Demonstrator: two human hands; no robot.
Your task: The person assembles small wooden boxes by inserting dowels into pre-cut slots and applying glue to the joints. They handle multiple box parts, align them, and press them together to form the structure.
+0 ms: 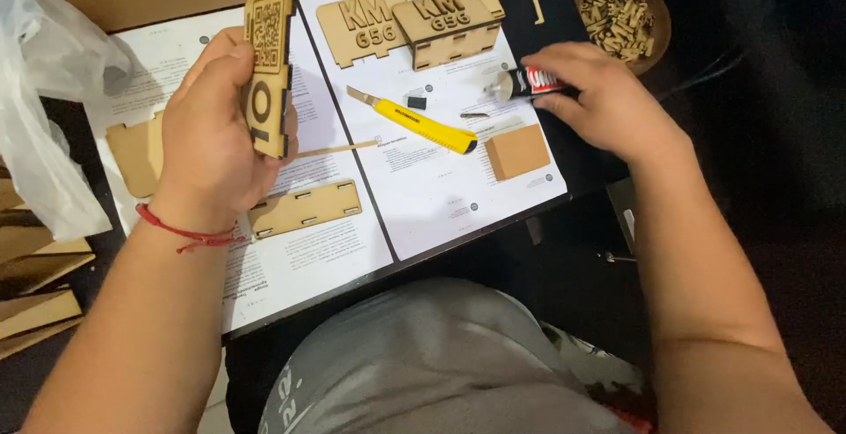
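Left hand (pixel 211 126), raised upper left, clamped around an upright flat tan laser-cut wooden panel (pixel 269 68); right hand (pixel 599 99), palm down at upper right, fingers closed on a small black-and-red glue tube (pixel 529 81) lying beside a yellow utility knife (pixel 423 124)

Your right hand (pixel 608 103) holds a glue tube (pixel 529 83) with a red, black and white label, lying on the white printed sheets (pixel 423 187).

Two paper sheets (pixel 423 187) lie side by side on the surface (pixel 546 249). On the right sheet, a knife (pixel 414 121) lies before a wooden box (pixel 445 24), a block (pixel 517 152) to its right. A bowl (pixel 663 24) sits behind, far right.
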